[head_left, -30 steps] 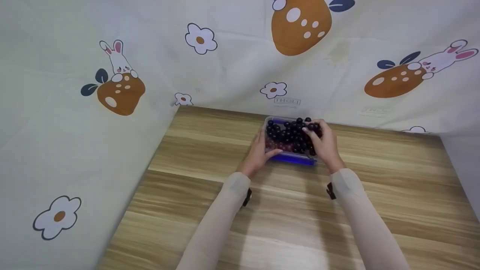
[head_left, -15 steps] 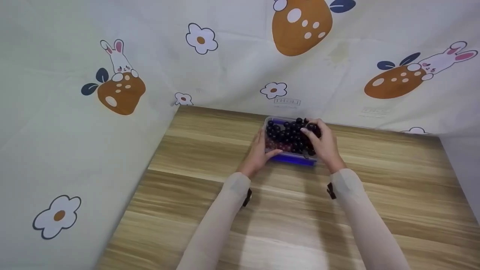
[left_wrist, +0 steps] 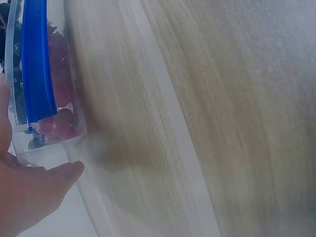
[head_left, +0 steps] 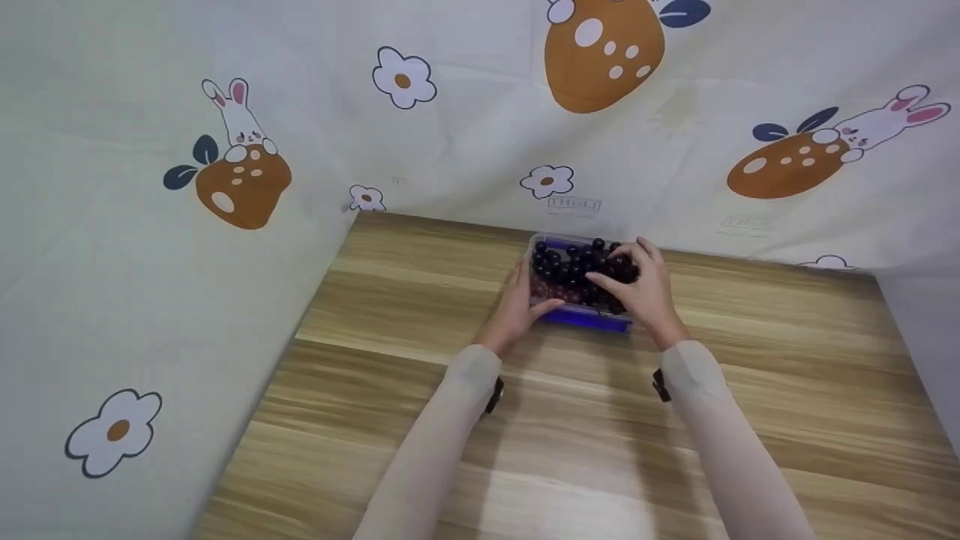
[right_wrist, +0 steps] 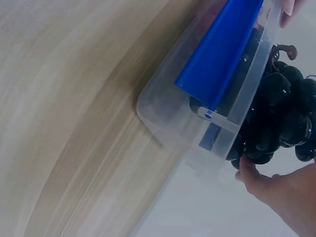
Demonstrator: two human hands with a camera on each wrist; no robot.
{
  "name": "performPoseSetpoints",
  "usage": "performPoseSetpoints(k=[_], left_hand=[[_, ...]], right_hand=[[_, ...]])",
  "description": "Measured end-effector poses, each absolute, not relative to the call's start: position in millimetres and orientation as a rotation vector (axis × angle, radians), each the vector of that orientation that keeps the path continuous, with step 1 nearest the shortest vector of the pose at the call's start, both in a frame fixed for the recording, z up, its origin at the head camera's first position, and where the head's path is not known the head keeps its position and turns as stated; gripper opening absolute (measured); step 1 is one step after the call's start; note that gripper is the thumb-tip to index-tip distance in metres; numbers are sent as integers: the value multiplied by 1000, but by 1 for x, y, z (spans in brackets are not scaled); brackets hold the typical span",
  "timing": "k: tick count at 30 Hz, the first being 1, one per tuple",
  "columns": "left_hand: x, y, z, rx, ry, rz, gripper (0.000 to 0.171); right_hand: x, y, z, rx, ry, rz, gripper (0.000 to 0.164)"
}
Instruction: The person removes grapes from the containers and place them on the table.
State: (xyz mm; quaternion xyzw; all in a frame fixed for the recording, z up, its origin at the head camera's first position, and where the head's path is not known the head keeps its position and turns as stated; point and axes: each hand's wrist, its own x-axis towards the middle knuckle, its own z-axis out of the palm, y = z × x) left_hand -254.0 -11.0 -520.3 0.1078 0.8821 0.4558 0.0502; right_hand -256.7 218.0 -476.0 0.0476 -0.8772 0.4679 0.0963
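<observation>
A clear plastic container [right_wrist: 160, 106] with blue clips [head_left: 589, 321] stands at the far side of the table, full of grapes. Dark grapes [head_left: 570, 264] heap up to the rim, and reddish ones [head_left: 555, 291] show at the front left. My left hand [head_left: 514, 309] holds the container's left front corner, thumb along the front rim and fingers against the side wall. Over the right end, my right hand [head_left: 651, 291] grips a bunch of dark grapes [right_wrist: 281, 116] between thumb and curled fingers. The bunch bulges above the rim, its brown stalk [right_wrist: 286, 51] sticking out near the front.
The wood-grain table [head_left: 390, 300] extends in front of and to both sides of the container. Close behind it hangs a pale printed cloth [head_left: 465, 150], which also covers the left side.
My right hand has shifted left a little, its thumb moving inward over the container. The bunch and its stalk have slid left along the front rim. My left hand stays put.
</observation>
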Motion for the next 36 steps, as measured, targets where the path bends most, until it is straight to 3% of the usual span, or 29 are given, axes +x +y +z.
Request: performPoseSetpoints(k=[11, 22, 28, 36], left_hand=[[-254, -11, -522, 304, 2696, 1336, 106], [-252, -12, -520, 283, 2680, 1335, 105], [-252, -14, -519, 258, 2629, 1366, 104], [-252, -11, -518, 256, 2673, 1299, 106]], right_hand=[[-257, 225, -465, 187, -2757, 1643, 66], [-254, 251, -464, 687, -2909, 1646, 97], [-255, 253, -472, 729, -2878, 1544, 95], [-258, 244, -489, 537, -2786, 1470, 80]])
